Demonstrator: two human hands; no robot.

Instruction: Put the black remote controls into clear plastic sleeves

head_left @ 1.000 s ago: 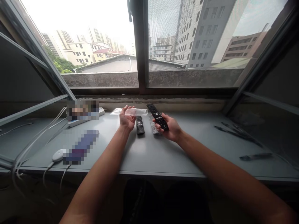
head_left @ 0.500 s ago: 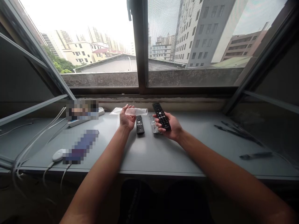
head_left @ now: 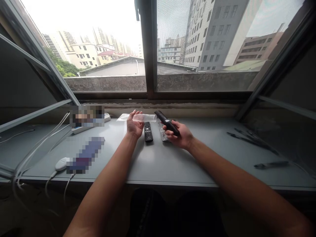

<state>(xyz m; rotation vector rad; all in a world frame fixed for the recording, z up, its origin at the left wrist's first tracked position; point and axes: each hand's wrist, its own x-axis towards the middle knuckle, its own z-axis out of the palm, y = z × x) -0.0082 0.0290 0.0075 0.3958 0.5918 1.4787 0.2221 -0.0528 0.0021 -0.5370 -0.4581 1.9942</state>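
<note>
My right hand [head_left: 179,135] is closed around a long black remote control [head_left: 166,122], held above the grey desk [head_left: 158,161] and turned onto its side. My left hand [head_left: 134,124] hovers palm up with fingers loosely spread and holds nothing. Behind its fingertips lies a clear plastic bag [head_left: 142,117]. A shorter black remote [head_left: 148,131] lies flat on the desk between my hands. A small clear plastic wrapper [head_left: 163,134] lies just under my right hand's fingers.
At the left are a white power strip [head_left: 85,126], white cables [head_left: 37,148], a white puck-shaped device [head_left: 61,163] and a blurred flat object [head_left: 85,154]. Dark pens or tools [head_left: 249,138] lie at the right. The window frame [head_left: 148,49] stands behind the desk.
My right hand has rolled the long remote from buttons-up to its side and tilted it left. My left hand has stayed in place.
</note>
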